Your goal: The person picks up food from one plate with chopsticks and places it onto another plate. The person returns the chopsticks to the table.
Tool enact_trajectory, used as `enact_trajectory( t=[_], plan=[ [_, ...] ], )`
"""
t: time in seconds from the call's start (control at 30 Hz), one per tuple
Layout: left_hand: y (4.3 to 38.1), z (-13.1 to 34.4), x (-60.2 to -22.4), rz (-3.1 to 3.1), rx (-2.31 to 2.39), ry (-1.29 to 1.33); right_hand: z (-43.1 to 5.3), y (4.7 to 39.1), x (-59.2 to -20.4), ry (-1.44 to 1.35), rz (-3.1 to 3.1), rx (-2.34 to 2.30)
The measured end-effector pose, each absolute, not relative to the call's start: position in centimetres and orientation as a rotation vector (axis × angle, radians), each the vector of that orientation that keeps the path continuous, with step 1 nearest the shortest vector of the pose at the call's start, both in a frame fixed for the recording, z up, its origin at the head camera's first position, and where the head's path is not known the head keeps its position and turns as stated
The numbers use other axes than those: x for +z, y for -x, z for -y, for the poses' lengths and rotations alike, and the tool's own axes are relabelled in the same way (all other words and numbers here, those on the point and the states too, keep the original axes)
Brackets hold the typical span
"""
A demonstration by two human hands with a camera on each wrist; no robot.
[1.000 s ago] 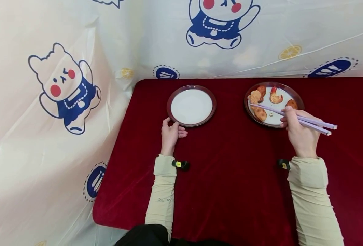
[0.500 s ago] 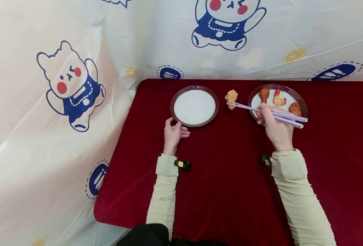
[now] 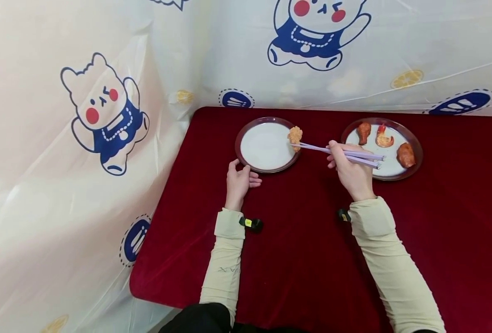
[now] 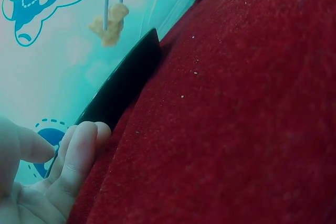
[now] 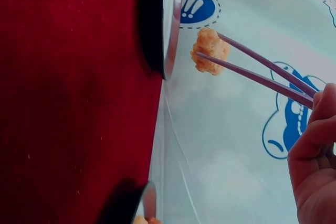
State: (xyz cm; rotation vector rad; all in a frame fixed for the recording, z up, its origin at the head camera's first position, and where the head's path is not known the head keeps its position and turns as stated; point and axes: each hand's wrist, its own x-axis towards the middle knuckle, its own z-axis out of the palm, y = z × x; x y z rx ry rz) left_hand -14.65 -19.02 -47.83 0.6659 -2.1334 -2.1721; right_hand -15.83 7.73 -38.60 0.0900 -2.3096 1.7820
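My right hand (image 3: 350, 171) grips a pair of lilac chopsticks (image 3: 360, 155). Their tips pinch a lumpy golden piece of fried food (image 3: 295, 135) above the right rim of the left plate (image 3: 266, 145). That plate is white with a brown rim; the right wrist view shows a gap between it and the food (image 5: 210, 51). At its near-left edge, my left hand (image 3: 238, 182) holds the rim between thumb and fingers (image 4: 81, 148). The right plate (image 3: 417, 138) bears a drumstick (image 3: 364, 133), a shrimp (image 3: 384, 136) and a browned meat piece (image 3: 406, 155); my right hand hides its near-left part.
A dark red cloth (image 3: 295, 245) covers the table. Behind it and on the left hangs a pale printed sheet (image 3: 212, 46) with cartoon figures. Small crumbs (image 4: 195, 72) lie on the cloth near the left plate.
The chopsticks have lifted the golden fried piece from the right plate and carried it left to the other plate. My left hand stays at the left plate's rim. The head view has shifted slightly.
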Motion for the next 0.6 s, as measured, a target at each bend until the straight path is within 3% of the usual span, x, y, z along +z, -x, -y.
enact_trajectory(
  t=[0.2,0.6],
  plan=[
    [14.7,19.0,-48.2,2.129,-2.163,-0.662,-7.6,17.2,-40.9,-0.122,2.349,1.689],
    [14.6,19.0,-48.2,2.132,-2.156,-0.662,-6.5,18.2,-41.8,-0.079,2.451,1.660]
  ],
)
